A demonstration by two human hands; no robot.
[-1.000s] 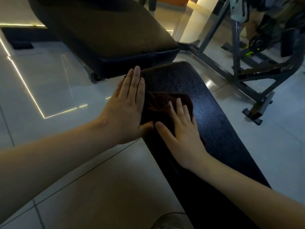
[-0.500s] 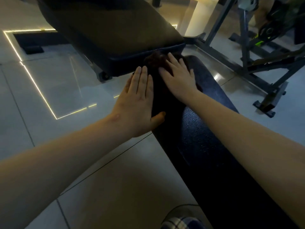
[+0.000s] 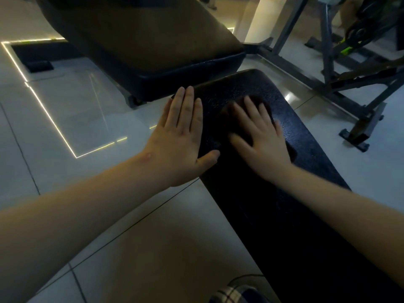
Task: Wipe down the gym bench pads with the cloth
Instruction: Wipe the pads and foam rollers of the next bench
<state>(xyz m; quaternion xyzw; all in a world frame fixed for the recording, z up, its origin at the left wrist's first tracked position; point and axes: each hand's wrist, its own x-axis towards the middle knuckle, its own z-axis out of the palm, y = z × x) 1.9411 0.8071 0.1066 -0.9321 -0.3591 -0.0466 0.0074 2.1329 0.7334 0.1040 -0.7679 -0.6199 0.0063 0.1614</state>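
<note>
Item: cloth (image 3: pixel 225 117) on flat bench pad (image 3: pixel 306 171), centre of frame, pinned under right hand (image 3: pixel 262 138).
The right hand lies flat, fingers straight and spread, pressing the cloth, not clutching it. The left hand (image 3: pixel 181 136) lies flat on the pad's left edge, just beside, holding nothing. Pad's long axis runs upper centre to lower right; cloth sits near the far end, so the next stroke probably draws back toward lower right, right hand nearer.
</note>
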